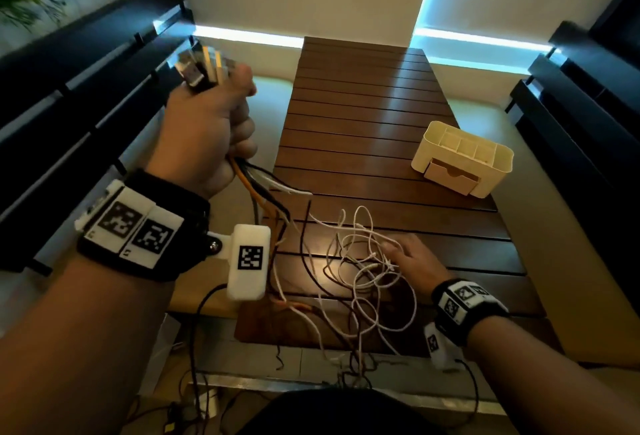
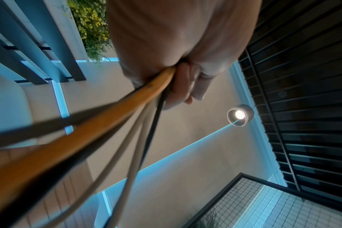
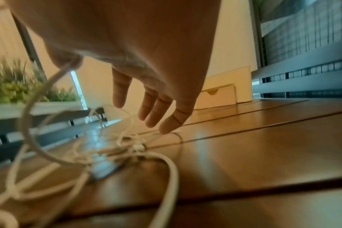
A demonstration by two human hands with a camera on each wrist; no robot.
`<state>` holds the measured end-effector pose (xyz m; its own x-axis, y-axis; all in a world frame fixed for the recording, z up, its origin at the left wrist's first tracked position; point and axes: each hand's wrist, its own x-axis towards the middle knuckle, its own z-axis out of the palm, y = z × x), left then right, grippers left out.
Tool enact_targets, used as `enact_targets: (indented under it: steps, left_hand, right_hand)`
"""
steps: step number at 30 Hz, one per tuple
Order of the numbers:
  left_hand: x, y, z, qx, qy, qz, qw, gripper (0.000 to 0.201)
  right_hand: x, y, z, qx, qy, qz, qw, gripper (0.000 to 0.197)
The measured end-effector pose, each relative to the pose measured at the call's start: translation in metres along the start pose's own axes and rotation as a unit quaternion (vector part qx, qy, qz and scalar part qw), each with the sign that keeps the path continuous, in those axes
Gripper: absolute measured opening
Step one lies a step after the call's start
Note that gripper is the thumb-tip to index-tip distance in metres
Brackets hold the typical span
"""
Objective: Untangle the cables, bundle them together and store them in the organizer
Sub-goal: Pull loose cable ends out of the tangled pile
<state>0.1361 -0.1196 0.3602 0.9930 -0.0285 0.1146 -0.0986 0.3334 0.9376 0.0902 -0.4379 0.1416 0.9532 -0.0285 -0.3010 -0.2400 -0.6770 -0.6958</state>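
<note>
Gripping a bunch of cable ends [image 1: 204, 67] in your raised left hand [image 1: 204, 129] — fist tight, cords trailing below it, your right hand [image 1: 414, 258] spread wide over the loose white tangle [image 1: 367, 275] on the slatted table [image 1: 363, 116], organizer [image 1: 462, 161] well beyond its fingertips [image 3: 167, 128] — upright.

A dark wooden slatted table [image 1: 363, 116] fills the frame's centre. A cream organizer [image 1: 462, 162] stands on it at right; tangled white and black cables [image 1: 367, 268] sprawl across its lower edge.
</note>
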Motion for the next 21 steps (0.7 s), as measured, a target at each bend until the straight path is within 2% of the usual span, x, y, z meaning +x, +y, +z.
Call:
enact_targets:
  steps: [1,3,5,7,9,10,11,13,14,16,18,21]
  left_hand:
    - [-0.002,-0.005,0.002,0.000,-0.011,-0.006,1.000,0.026]
    - [-0.007,-0.010,0.007,0.000,-0.025,-0.014,1.000,0.025]
    - [-0.010,-0.012,0.012,0.004,-0.021,-0.017,1.000,0.025]
    - [-0.012,-0.010,0.017,0.011,-0.018,-0.016,1.000,0.025]
    - [-0.013,-0.009,0.020,0.021,-0.021,-0.013,0.999,0.025]
    - [-0.014,-0.008,0.020,0.025,-0.022,-0.012,0.999,0.025]
    - [-0.015,-0.007,0.021,0.029,-0.023,-0.009,0.999,0.025]
    - [-0.017,-0.008,0.023,0.032,-0.026,-0.004,0.999,0.024]
    - [-0.018,-0.008,0.024,0.034,-0.026,-0.003,0.999,0.024]
    - [-0.020,-0.010,0.025,0.039,-0.026,-0.005,0.999,0.022]
    - [-0.023,-0.011,0.024,0.044,-0.030,-0.008,0.999,0.022]
    - [-0.028,-0.012,0.023,0.055,-0.021,-0.012,0.998,0.024]
  right_hand:
    - [0.001,0.015,0.001,-0.032,-0.019,0.018,0.999,0.052]
    - [-0.001,0.028,0.000,-0.064,-0.084,0.063,0.992,0.081]
    - [-0.003,0.029,-0.007,-0.035,-0.157,0.086,0.983,0.106]
    - [-0.003,0.026,-0.015,0.132,-0.215,0.111,0.961,0.112]
    - [0.003,0.028,-0.028,0.293,-0.219,0.126,0.922,0.118]
    - [0.004,0.024,-0.034,0.313,-0.210,0.107,0.920,0.117]
    - [0.005,0.019,-0.037,0.278,-0.192,0.075,0.938,0.110]
    - [0.007,0.008,-0.037,0.120,-0.153,0.013,0.981,0.098]
    - [0.009,0.004,-0.032,0.039,-0.152,-0.004,0.988,0.097]
    - [0.012,0.005,-0.013,-0.122,-0.184,-0.028,0.975,0.093]
    - [0.017,0.014,0.004,-0.234,-0.185,-0.079,0.951,0.074]
    - [0.031,0.024,0.004,-0.230,-0.102,-0.105,0.962,0.026]
